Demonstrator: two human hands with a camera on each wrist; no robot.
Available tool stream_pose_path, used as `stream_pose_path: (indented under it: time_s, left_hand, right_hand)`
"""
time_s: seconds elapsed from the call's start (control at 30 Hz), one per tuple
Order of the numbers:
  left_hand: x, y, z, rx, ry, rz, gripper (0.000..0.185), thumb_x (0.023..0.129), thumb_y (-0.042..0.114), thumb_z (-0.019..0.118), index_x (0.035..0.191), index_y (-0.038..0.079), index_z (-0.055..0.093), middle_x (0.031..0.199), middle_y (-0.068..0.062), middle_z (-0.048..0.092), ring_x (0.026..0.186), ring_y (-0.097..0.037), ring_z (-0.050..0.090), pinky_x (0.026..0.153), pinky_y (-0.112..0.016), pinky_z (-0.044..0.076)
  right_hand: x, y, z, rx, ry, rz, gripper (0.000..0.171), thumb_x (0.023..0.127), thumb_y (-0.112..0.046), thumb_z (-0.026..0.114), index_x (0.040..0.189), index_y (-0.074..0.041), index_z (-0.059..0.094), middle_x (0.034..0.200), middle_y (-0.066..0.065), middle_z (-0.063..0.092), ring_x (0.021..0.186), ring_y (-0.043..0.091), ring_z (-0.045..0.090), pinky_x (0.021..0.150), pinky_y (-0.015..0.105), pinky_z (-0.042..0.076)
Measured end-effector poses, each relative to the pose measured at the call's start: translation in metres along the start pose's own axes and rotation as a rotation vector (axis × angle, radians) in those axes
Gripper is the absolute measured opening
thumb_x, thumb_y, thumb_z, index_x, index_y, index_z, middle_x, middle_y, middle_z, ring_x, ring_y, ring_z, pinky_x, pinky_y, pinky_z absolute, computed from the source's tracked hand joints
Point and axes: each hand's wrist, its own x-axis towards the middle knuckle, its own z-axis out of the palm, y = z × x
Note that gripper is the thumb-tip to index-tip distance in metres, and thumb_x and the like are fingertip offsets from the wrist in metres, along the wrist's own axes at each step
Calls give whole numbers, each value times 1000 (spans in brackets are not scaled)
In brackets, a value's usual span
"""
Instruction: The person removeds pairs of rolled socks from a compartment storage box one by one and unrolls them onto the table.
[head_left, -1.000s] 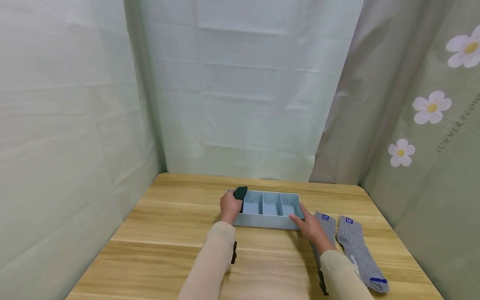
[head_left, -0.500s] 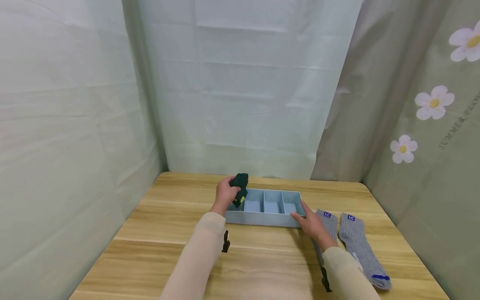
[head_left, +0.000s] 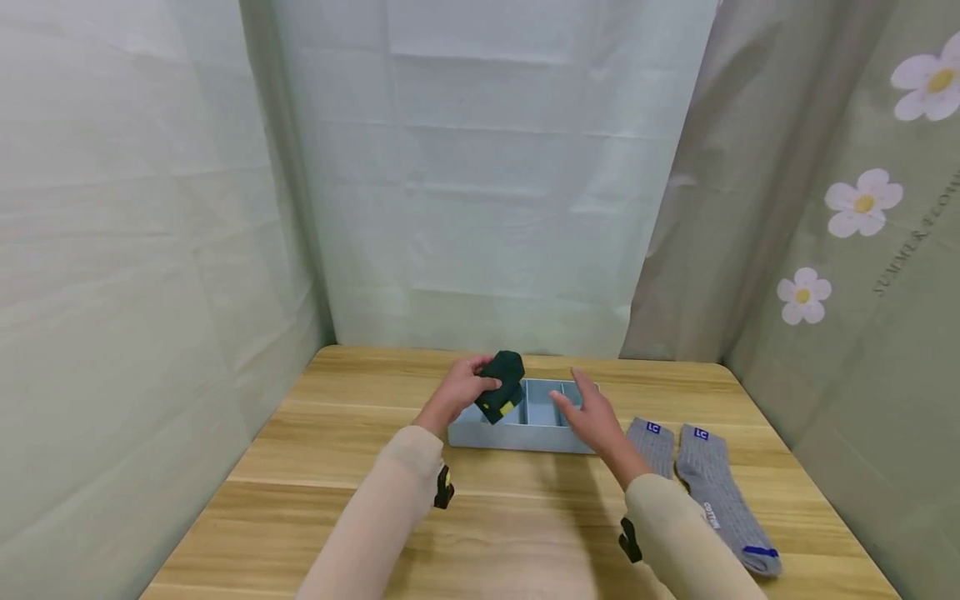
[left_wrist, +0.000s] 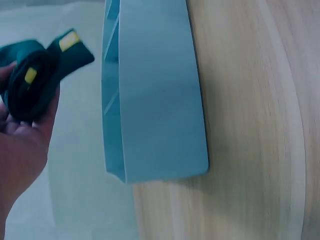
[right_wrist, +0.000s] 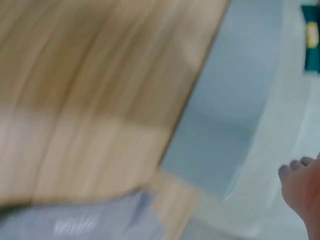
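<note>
One green cloth bundle [head_left: 501, 385] is gripped by the left hand [head_left: 460, 389]; at the bundle's three o'clock hovers the right hand [head_left: 595, 415], fingers parted.

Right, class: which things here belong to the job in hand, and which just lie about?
In the job:
dark green cloth bundle, held in the left hand
blue divided box, the right hand near it

Seemingly just lying about:
two grey socks on the table
</note>
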Motion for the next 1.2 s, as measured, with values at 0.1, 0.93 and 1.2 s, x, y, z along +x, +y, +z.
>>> stream_pose_path:
  time_s: [0.1,0.93,1.2]
  left_hand:
    - [-4,3,5,10,-111,8,50,91,3,66,140,2,54,123,-16,64,105,-27,64,93,-42,52]
    - [-41,-32,-28,184,-259,-22,57,94,25,71,143,6,50,122,-15,61,103,-27,63,84,-43,56]
    - [-59,-46,-38,155,-313,-11,59,94,16,69,146,1,45,122,-19,61,102,-27,63,86,-42,55]
  right_hand:
    - [3,-20,11,176,-46,18,87,98,-56,52,159,-6,15,160,18,25,145,37,26,114,57,26]
    - [-14,-45,87,672,4,182,37,98,-12,63,123,15,59,111,26,66,91,30,71,76,39,59]
    - [-24,-50,104,655,-45,190,33,97,-10,65,119,14,62,105,21,68,85,26,71,74,39,59]
